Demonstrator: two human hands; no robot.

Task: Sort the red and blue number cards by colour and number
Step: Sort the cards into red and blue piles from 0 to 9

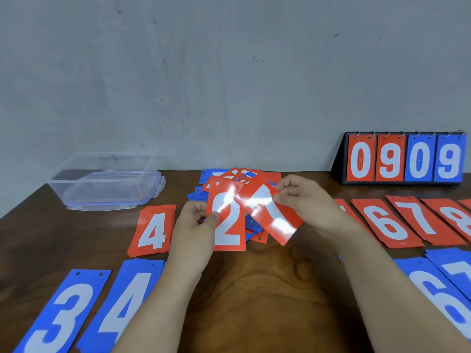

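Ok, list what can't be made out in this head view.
- Digit on the red card in the right hand: washed out by glare and tilted.
- Mixed card pile: numbers covered by both hands and the held red 2 card.
- Red pile left of the red 6: hidden behind the right wrist.
- Red 8 card and blue cards at far right: cut off by the frame edge.

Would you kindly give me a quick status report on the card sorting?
Left hand holds red 2 card. Right hand pinches a glare-washed red card. Unsorted pile remains behind. Nothing in the way.
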